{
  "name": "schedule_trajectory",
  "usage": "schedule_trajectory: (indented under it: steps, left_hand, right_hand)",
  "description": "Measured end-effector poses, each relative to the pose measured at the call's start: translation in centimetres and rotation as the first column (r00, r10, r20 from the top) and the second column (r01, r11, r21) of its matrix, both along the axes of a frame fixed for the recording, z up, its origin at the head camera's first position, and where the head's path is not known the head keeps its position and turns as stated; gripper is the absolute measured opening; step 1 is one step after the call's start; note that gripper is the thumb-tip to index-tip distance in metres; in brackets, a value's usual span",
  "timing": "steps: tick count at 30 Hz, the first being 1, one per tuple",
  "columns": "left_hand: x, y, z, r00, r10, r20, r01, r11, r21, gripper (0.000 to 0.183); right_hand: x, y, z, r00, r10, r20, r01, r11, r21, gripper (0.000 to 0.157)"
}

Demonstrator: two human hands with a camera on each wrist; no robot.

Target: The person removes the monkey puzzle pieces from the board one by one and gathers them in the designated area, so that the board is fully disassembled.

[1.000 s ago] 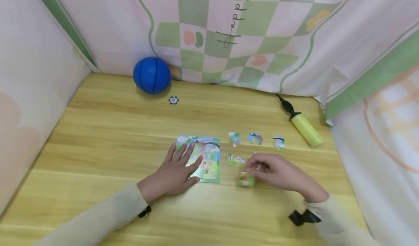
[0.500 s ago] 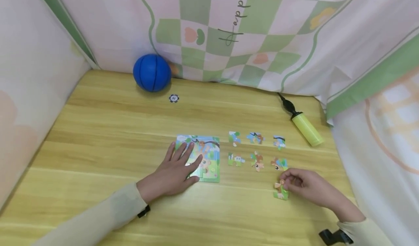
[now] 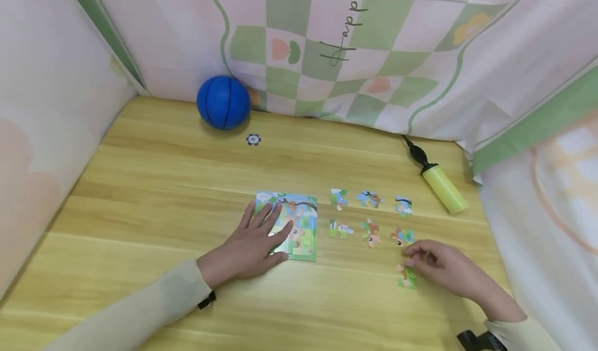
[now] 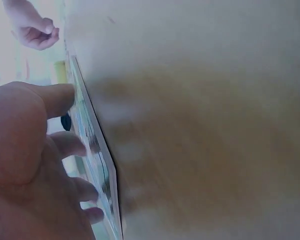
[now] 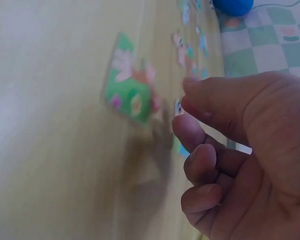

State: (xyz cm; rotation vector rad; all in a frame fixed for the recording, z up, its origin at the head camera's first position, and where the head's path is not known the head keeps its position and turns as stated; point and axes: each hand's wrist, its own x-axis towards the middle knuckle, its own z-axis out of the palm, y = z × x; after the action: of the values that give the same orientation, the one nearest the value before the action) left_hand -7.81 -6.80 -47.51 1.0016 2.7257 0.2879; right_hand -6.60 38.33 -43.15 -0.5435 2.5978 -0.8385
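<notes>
My left hand (image 3: 247,244) lies with spread fingers on a small square picture puzzle board (image 3: 306,250), covering its left part. In the left wrist view, the fingers of that hand rest over the board (image 4: 107,160), near its edge. At the right, my right hand (image 3: 444,265) has loosely curled fingers, with thumb and forefinger together. Just beside its fingertips is a green jigsaw piece (image 3: 406,277) on the table. The right wrist view shows the jigsaw piece (image 5: 127,87) apart from the fingertips. Other jigsaw pieces, among them a deer-eye piece (image 3: 401,238), sit in two rows between the hands.
A blue ball (image 3: 224,103) stands at the back left of the wooden table (image 3: 163,185), with a round chip (image 3: 254,139) in front of it. A yellow-green hand pump (image 3: 444,187) lies at the back right. Patterned curtains (image 3: 322,8) hang behind.
My right hand has carried the green jigsaw piece rightward from the middle pieces, set it below the deer-eye piece and let go of it. The left hand has stayed on the board.
</notes>
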Motion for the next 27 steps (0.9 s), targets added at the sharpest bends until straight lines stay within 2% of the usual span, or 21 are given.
schedule_trajectory:
  steps: [4, 8, 12, 16, 20, 24, 27]
  left_hand:
    - [-0.4, -0.5, 0.4, 1.0, 0.002, -0.021, -0.001, 1.0, 0.018, 0.073]
    - [-0.9, -1.2, 0.7, 0.998, 0.058, -0.013, -0.057, 0.998, 0.023, 0.079]
    - [-1.4, -2.0, 0.8, 0.994, 0.1, 0.034, -0.101, 0.994, 0.029, 0.085]
    - [-1.8, -2.7, 1.0, 0.994, 0.089, 0.068, -0.09, 0.996, 0.02, 0.091]
    - [-2.1, -3.3, 1.3, 0.993, 0.087, 0.085, -0.089, 0.996, 0.021, 0.089]
    - [-2.3, -3.7, 1.3, 0.991, 0.086, 0.107, -0.085, 0.996, -0.013, 0.088]
    - [-2.2, -3.9, 1.2, 0.988, 0.09, 0.128, -0.086, 0.996, -0.036, 0.088]
  right_hand:
    - [-0.5, -1.6, 0.5, 0.998, 0.014, -0.059, -0.015, 1.0, -0.018, 0.012]
    - [-2.0, -4.3, 0.7, 0.994, 0.055, -0.094, -0.057, 0.998, -0.019, 0.014]
    - [-3.6, -8.1, 0.6, 0.985, 0.106, -0.133, -0.11, 0.994, -0.027, 0.019]
    - [-4.6, -12.8, 0.5, 0.967, 0.178, -0.185, -0.189, 0.981, -0.044, 0.025]
    - [-4.7, -17.4, 0.2, 0.941, 0.252, -0.225, -0.264, 0.964, -0.027, 0.03]
    - [-4.3, -20.9, -0.6, 0.915, 0.325, -0.237, -0.315, 0.946, 0.08, 0.032]
    - [-3.7, -22.3, -1.3, 0.904, 0.352, -0.244, -0.324, 0.934, 0.149, 0.031]
